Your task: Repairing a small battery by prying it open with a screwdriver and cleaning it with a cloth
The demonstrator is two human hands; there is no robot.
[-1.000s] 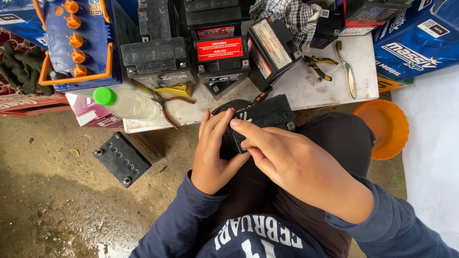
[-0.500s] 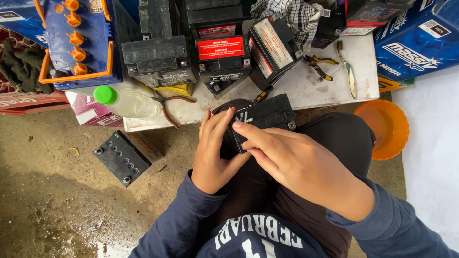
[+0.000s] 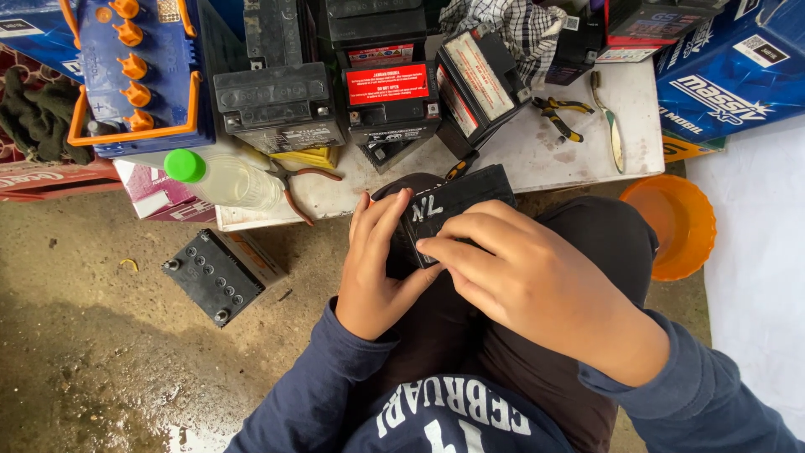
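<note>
A small black battery (image 3: 453,200) with white scrawled marks rests on my lap, against my dark trousers. My left hand (image 3: 376,268) cups its left side, fingers laid up along the case. My right hand (image 3: 516,273) covers its lower right part, with the fingertips pressing on the front face near the bottom edge. Much of the battery is hidden under both hands.
A white low table (image 3: 537,155) ahead carries several black batteries (image 3: 386,96), pliers (image 3: 558,113), a clear bottle with a green cap (image 3: 222,178) and a checked cloth (image 3: 503,25). Another black battery (image 3: 214,277) lies on the wet concrete floor at left. An orange bowl (image 3: 679,222) sits at right.
My right fingers have shifted slightly along the battery's front face. The left hand and the battery stay where they were.
</note>
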